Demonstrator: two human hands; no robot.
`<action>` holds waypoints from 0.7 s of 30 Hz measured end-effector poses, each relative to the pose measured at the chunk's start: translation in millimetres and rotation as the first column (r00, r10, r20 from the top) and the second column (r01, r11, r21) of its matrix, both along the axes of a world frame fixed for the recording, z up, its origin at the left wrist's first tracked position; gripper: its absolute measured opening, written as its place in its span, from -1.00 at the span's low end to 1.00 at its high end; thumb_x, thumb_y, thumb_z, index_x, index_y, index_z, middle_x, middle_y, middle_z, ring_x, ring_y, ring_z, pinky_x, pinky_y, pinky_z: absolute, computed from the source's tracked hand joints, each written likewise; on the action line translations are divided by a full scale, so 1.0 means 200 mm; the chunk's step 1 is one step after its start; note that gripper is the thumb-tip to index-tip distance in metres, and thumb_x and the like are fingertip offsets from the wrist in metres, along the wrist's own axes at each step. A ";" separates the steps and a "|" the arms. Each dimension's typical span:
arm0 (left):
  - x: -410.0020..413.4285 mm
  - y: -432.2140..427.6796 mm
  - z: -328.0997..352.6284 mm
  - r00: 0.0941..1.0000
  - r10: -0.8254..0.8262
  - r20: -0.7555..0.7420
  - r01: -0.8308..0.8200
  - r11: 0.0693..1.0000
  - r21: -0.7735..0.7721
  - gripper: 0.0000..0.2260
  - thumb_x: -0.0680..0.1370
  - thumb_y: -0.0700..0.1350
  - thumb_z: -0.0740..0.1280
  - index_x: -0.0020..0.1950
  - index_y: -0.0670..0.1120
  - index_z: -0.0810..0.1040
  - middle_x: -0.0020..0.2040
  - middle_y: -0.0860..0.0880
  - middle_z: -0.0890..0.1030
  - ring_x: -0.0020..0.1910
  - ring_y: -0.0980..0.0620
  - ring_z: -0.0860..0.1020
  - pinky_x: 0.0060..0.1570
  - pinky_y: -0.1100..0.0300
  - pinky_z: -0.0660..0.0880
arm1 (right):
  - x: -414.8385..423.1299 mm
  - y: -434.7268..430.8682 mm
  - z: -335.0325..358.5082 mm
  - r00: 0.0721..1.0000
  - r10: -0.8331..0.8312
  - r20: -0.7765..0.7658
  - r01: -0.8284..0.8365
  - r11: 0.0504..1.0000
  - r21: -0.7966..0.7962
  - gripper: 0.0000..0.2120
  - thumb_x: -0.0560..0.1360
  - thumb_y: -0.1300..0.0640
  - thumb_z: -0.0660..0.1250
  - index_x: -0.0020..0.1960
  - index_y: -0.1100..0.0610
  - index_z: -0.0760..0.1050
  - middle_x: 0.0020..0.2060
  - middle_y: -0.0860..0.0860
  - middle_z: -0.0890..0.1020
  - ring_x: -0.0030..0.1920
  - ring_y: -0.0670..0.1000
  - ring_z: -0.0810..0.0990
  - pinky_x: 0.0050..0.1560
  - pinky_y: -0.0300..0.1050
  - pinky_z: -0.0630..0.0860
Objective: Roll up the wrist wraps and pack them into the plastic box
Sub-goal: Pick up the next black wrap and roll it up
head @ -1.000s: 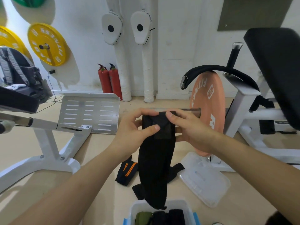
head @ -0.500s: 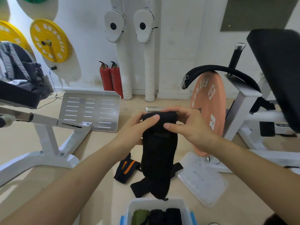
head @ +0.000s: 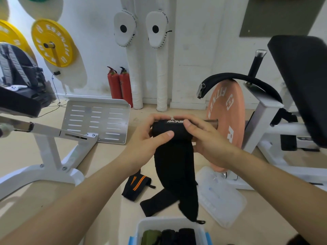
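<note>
Wrap point(head: 174, 167), black, is mid-roll. Its top end is wound into a short roll with white lettering, held up in the air over the floor point(head: 21, 152) between both hands. The rest hangs straight down, and the tail ends just above the far rim of the box point(head: 159, 220).

Left hand point(head: 145, 140) grips the roll's left end, thumb across the front, fingers curled over the top. Right hand point(head: 208, 138) grips the right end, thumb on the front, fingers curled over the top. Both hands are closed on the wrap, nothing else in them.

Progress, my read: partway. Some wraps are already packed, and this one has only just been started, with most of its length unrolled. A striped wrap point(head: 137, 184), black with orange, lies loose on the floor just beyond the box. A black strip point(head: 157, 202) lies beside it. It looks like another wrap, but I cannot tell for sure. So one or two more are likely left after this one.

Containers: the box is open, pale plastic with blue at the sides, on the floor nearest the person. Inside are a green roll point(head: 150, 236) and black rolls point(head: 177, 235) side by side, two by the look of it; the near part is cut off. The lid point(head: 223, 197), clear, lies flat on the floor to the right of the hanging wrap, apart from the box.
</note>
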State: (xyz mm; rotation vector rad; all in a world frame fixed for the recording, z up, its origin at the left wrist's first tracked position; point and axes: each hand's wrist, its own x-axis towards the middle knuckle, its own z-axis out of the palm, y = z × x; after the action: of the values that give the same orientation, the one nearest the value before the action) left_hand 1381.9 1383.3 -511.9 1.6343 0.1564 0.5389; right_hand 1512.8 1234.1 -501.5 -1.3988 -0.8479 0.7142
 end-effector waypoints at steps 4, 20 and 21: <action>-0.01 -0.02 -0.01 0.999 -0.048 0.000 0.048 0.998 0.028 -0.66 0.59 -0.15 0.40 0.34 0.04 0.46 0.21 -0.08 0.57 0.15 0.06 0.61 0.07 0.19 0.58 | -0.05 0.02 0.00 0.991 0.041 -0.126 -0.035 0.998 0.054 -0.71 0.66 0.06 0.23 0.35 0.05 0.49 0.27 0.13 0.59 0.21 0.05 0.64 0.29 0.20 0.56; 0.00 -0.04 0.02 0.990 -0.040 -0.134 0.026 0.994 -0.106 -0.60 0.64 -0.01 0.30 0.46 0.05 0.34 0.30 -0.04 0.58 0.04 0.20 0.68 -0.13 0.32 0.59 | -0.02 0.02 -0.03 0.993 0.026 0.114 -0.036 0.996 0.081 -0.58 0.59 0.31 0.35 0.38 0.02 0.38 0.26 0.16 0.52 0.27 0.12 0.58 0.20 -0.07 0.60; 0.00 -0.05 0.02 0.987 -0.044 -0.153 0.028 0.994 -0.105 -0.62 0.64 0.02 0.30 0.45 0.05 0.35 0.29 -0.04 0.59 0.06 0.17 0.68 -0.13 0.30 0.60 | -0.03 0.01 -0.02 0.988 0.042 0.149 -0.049 0.998 0.042 -0.55 0.60 0.30 0.34 0.40 -0.02 0.34 0.27 0.12 0.50 0.26 0.09 0.58 0.17 -0.12 0.60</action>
State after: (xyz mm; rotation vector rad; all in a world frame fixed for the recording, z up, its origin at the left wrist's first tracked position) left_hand 1382.1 1373.8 -508.3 1.5753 0.2653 0.3698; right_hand 1507.8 1236.1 -505.8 -1.4080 -1.0094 0.6277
